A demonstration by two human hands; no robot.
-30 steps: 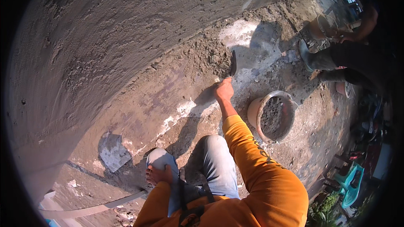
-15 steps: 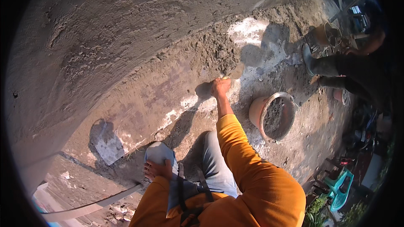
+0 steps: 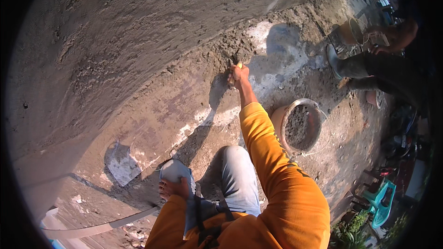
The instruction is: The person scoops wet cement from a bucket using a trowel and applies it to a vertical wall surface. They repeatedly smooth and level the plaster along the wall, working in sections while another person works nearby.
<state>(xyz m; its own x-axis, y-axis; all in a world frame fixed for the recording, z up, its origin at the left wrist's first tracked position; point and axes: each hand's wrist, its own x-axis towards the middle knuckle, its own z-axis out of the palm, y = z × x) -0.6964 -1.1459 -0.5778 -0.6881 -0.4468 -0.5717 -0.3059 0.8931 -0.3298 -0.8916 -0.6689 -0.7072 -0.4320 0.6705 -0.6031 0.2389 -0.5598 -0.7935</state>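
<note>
My right hand (image 3: pixel 238 75) is closed around the handle of a trowel, of which a bit of yellow shows above the fist. Its blade is mostly hidden at the edge of a heap of wet grey mortar (image 3: pixel 230 44) along the foot of the wall. On my left knee (image 3: pixel 175 170) rests my left hand (image 3: pixel 173 188), fingers laid out over the jeans and holding nothing. To the right of my right forearm stands a bucket (image 3: pixel 281 124) partly filled with mortar.
A rough plastered wall (image 3: pixel 124 32) rises on the left and far side. At far right a co-worker in boots (image 3: pixel 334 62) bends near another bucket (image 3: pixel 347 32). A pale flat piece (image 3: pixel 123 166) lies left of my knee. A turquoise plastic chair (image 3: pixel 381 205) is at lower right.
My right hand has moved farther out and slightly left, closer to the wall, with the trowel at the mortar. The co-worker's arms have shifted. My left hand stays on the knee.
</note>
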